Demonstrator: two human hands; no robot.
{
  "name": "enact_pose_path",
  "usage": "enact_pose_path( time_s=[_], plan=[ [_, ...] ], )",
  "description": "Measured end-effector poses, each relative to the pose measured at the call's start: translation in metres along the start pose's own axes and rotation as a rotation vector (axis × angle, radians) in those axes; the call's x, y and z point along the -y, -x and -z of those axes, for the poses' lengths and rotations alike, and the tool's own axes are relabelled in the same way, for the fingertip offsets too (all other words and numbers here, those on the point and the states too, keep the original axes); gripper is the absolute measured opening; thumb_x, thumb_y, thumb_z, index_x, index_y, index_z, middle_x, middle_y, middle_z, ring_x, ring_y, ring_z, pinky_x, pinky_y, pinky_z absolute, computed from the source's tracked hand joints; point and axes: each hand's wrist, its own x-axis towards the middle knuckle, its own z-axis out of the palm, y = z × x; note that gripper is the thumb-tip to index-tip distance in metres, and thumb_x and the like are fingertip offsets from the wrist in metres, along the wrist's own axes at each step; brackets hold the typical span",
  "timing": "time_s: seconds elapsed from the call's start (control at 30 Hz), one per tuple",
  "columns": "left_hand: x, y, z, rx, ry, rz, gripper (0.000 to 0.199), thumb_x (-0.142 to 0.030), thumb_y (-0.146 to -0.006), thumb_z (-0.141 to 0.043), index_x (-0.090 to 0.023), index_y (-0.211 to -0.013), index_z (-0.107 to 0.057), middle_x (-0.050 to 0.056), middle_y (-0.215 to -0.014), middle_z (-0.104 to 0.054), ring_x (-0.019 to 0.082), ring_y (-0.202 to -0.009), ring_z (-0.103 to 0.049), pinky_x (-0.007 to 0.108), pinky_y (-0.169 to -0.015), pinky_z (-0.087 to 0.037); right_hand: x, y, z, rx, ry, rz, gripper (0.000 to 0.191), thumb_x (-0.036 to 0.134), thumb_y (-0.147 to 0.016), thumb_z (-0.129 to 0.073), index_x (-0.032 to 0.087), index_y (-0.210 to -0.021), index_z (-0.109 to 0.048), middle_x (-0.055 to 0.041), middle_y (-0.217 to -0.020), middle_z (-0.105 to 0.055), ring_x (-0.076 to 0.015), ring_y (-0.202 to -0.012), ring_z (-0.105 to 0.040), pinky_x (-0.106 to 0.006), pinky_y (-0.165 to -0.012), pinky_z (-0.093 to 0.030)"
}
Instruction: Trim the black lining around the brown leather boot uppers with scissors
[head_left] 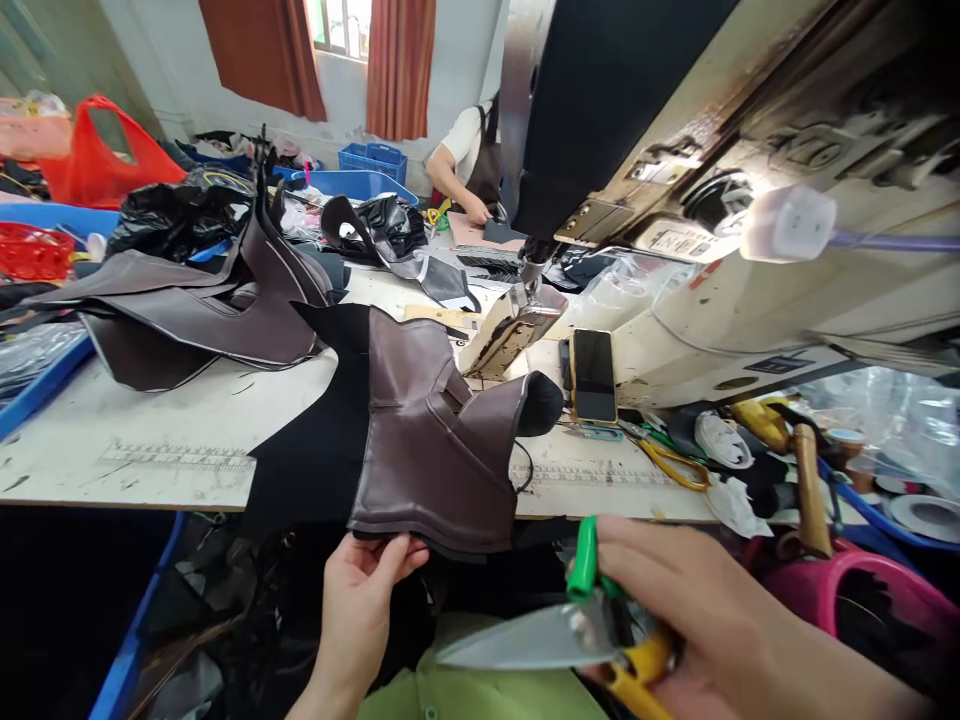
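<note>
The left hand (pixel 371 585) pinched the lower edge of the brown piece (pixel 435 460), thumb against fingers, where it overhung the front of the table (pixel 187 420); the right hand (pixel 686 590) had its fingers curled around the scissors (pixel 517 640), blade gap indeterminable. Because the blade pointed toward the left forearm, a careless swing could have nicked skin; the one-edge hold could have let the piece slip.

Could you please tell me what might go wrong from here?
The scissors in the right hand point toward the left forearm, so a slip might nick it. The brown piece, pinched by the left hand, overhangs the table, so it could shift if that grip loosened.
</note>
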Motion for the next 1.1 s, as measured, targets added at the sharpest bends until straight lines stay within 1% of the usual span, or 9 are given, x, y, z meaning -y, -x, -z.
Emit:
enact_pose_path(
  time_s=[0.07,0.13,0.2,0.3,0.47,0.73,0.87,0.97,1.1],
  plan=[
    [0.006,0.005,-0.007,0.013,-0.002,0.005,0.034,-0.03,-0.057,-0.088,-0.011,-0.079,-0.07,0.005,-0.074,-0.074,0.018,-0.068,-0.071,0.03,-0.067,-0.063,-0.008,-0.01,-0.005,-0.132,0.143,0.03,0.014,0.025,-0.087,-0.049,0.02,-0.074,-0.05,-0.0041,-0.07,-0.052,-0.0151,-0.06,-0.047,-0.027,-0.052,-0.033],
    [0.005,0.01,-0.011,0.005,0.032,0.01,0.035,-0.031,-0.055,-0.089,-0.011,-0.076,-0.069,0.005,-0.073,-0.074,0.019,-0.067,-0.071,0.031,-0.066,-0.063,-0.021,-0.021,-0.02,-0.192,0.345,0.03,0.015,0.02,-0.087,-0.045,0.02,-0.072,-0.048,-0.0021,-0.068,-0.048,-0.0145,-0.058,-0.043,-0.028,-0.051,-0.028],
    [0.0,0.014,-0.012,-0.008,0.09,0.014,0.035,-0.032,-0.054,-0.089,-0.012,-0.075,-0.069,0.003,-0.072,-0.073,0.018,-0.064,-0.07,0.031,-0.064,-0.063,-0.036,-0.027,-0.037,-0.162,0.489,0.024,0.01,0.017,-0.081,-0.046,0.019,-0.071,-0.047,-0.002,-0.069,-0.048,-0.015,-0.059,-0.043,-0.03,-0.052,-0.023],
    [-0.012,0.019,-0.009,-0.008,0.146,0.02,0.036,-0.032,-0.051,-0.091,-0.013,-0.073,-0.069,0.002,-0.068,-0.072,0.018,-0.062,-0.07,0.03,-0.062,-0.062,-0.051,-0.028,-0.048,-0.111,0.542,0.039,0.006,0.016,-0.069,-0.051,0.02,-0.072,-0.047,-0.0016,-0.071,-0.049,-0.0157,-0.062,-0.042,-0.03,-0.054,-0.021],
    [-0.021,0.02,-0.006,-0.006,0.164,0.026,0.037,-0.033,-0.051,-0.091,-0.014,-0.074,-0.07,0.002,-0.069,-0.072,0.018,-0.064,-0.07,0.029,-0.061,-0.062,-0.054,-0.024,-0.038,-0.102,0.525,0.09,0.016,0.014,-0.057,-0.049,0.02,-0.072,-0.046,-0.002,-0.072,-0.049,-0.0171,-0.065,-0.041,-0.03,-0.057,-0.023],
    [-0.014,0.02,-0.011,0.002,0.115,0.029,0.037,-0.035,-0.052,-0.09,-0.012,-0.073,-0.07,0.004,-0.068,-0.072,0.019,-0.063,-0.07,0.033,-0.062,-0.063,-0.04,-0.028,-0.034,-0.089,0.509,0.075,0.018,0.012,-0.056,-0.048,0.021,-0.071,-0.044,-0.0016,-0.072,-0.048,-0.0167,-0.065,-0.039,-0.03,-0.057,-0.022],
    [-0.015,0.02,-0.01,-0.006,0.125,0.012,0.037,-0.035,-0.053,-0.09,-0.013,-0.075,-0.071,0.003,-0.069,-0.072,0.019,-0.062,-0.07,0.032,-0.062,-0.063,-0.043,-0.023,-0.032,-0.081,0.518,0.054,0.024,0.011,-0.049,-0.047,0.02,-0.071,-0.044,-0.0013,-0.073,-0.049,-0.0164,-0.065,-0.04,-0.029,-0.057,-0.025],
    [-0.014,0.019,-0.009,-0.001,0.135,0.013,0.036,-0.035,-0.054,-0.089,-0.012,-0.075,-0.071,0.004,-0.069,-0.072,0.019,-0.063,-0.07,0.031,-0.062,-0.063,-0.045,-0.019,-0.03,-0.091,0.528,0.059,0.023,0.01,-0.051,-0.048,0.02,-0.072,-0.044,-0.0014,-0.073,-0.049,-0.0164,-0.065,-0.04,-0.029,-0.058,-0.025],
    [-0.012,0.019,-0.013,0.019,0.129,0.03,0.035,-0.034,-0.054,-0.09,-0.012,-0.074,-0.071,0.005,-0.071,-0.074,0.019,-0.064,-0.071,0.03,-0.063,-0.063,-0.039,-0.019,-0.03,-0.06,0.51,0.07,0.022,0.011,-0.051,-0.047,0.021,-0.071,-0.044,-0.0021,-0.073,-0.049,-0.0173,-0.065,-0.04,-0.029,-0.056,-0.024]
  ],
)
